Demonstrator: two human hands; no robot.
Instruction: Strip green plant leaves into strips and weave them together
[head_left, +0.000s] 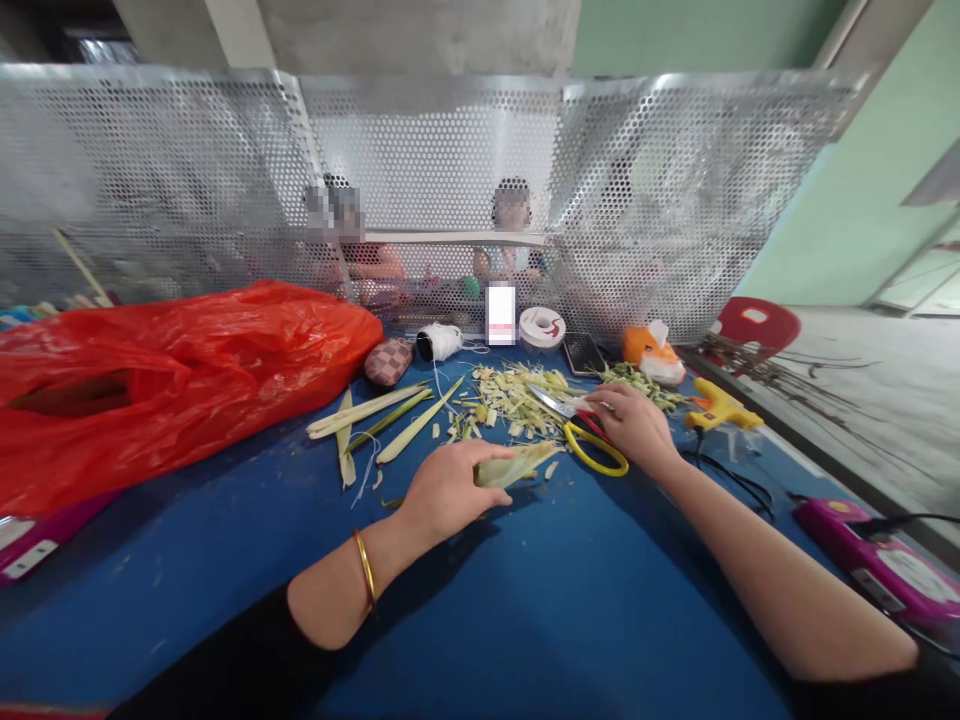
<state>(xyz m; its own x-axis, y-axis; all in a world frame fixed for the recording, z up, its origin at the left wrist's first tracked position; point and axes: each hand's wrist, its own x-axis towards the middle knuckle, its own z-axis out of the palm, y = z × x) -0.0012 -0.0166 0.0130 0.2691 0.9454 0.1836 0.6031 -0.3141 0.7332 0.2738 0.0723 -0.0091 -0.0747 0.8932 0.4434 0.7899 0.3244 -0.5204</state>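
My left hand (450, 488), with a gold bangle at the wrist, pinches a pale green corn husk (514, 468) between thumb and fingers, just above the blue table. My right hand (634, 422) is closed at the red and yellow handles of a pair of scissors (598, 450). Their blades point to the far left over a heap of cut husk scraps (517, 395). Part of the handles is hidden under my right fingers. Left of the heap lie several long husk strips (416, 425) with loose white thread (365, 468).
A red plastic bag (187, 370) covers the left side. At the back are a checkered pouch (388, 361), thread spool (442, 342), ribbon roll (542, 328), phone (583, 353) and tissue pack (652, 352). A yellow glue gun (721, 405) and purple power strip (881, 560) are on the right.
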